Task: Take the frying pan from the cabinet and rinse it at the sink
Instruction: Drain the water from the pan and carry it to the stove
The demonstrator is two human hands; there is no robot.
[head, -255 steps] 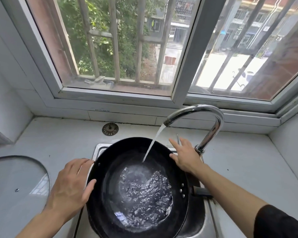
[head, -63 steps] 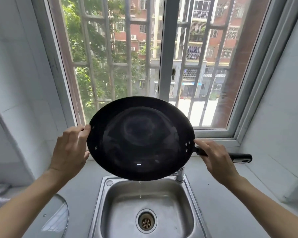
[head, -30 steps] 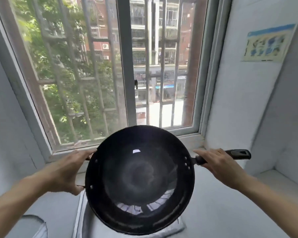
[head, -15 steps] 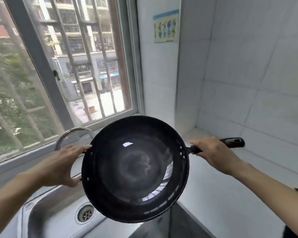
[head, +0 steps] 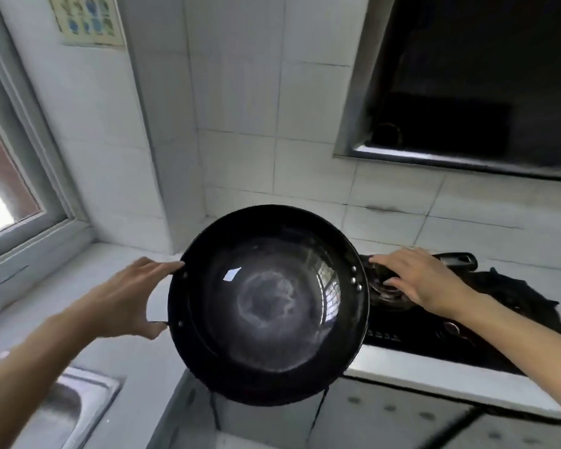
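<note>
Item: pan (head: 269, 303), black, wet sheen inside. Location: in air, between sink (head: 78, 403) corner and stove (head: 434, 325), above counter (head: 110, 286) edge.
Left hand (head: 123, 299): thumb and fingers clamp left rim.
Right hand (head: 418, 280): curled over handle (head: 457, 259) near rivets.
Orientation: bowl tilted toward camera; long axis left-right, handle pointing right over stove.
Handling advice, likely set-down on burner: level pan first, lower slowly, keep both grips until seated.

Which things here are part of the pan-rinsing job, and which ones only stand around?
Part of the job:
- frying pan
- left hand, gripping the pan rim
- right hand, holding the pan handle
- sink

Only standing around:
- gas stove
- range hood
- wall poster
- window
</note>
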